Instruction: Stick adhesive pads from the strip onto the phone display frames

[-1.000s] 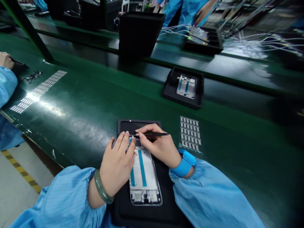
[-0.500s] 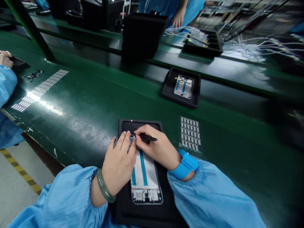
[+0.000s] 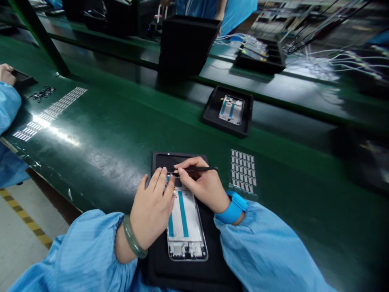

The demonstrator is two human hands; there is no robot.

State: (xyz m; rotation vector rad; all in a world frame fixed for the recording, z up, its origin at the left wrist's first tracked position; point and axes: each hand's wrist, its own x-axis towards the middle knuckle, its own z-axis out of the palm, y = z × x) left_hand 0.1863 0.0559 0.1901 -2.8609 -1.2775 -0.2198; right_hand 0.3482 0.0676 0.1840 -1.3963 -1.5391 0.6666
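Observation:
A silver phone frame [image 3: 192,219] with blue-green strips lies in a black padded tray [image 3: 158,251] in front of me. My left hand [image 3: 153,202] rests flat across its upper left part, fingers stretched out and hiding that edge. Between the thumb and fingers of my right hand [image 3: 203,182] is a slim black stick-like tool [image 3: 200,168]. It lies nearly level over the frame's top end, close to my left fingertips. What its tip touches is too small to make out.
Sheets of small parts lie on the green bench at right [image 3: 243,170] and at left [image 3: 51,111]. A second tray [image 3: 209,115] holds another phone frame [image 3: 231,109]. A tall black box [image 3: 188,46] stands behind. Another person's hand [image 3: 6,74] is at far left.
My right hand has turned, and the black tool now points more level with its rear end further right and higher. My left hand stays on the frame. The second tray has shifted slightly left.

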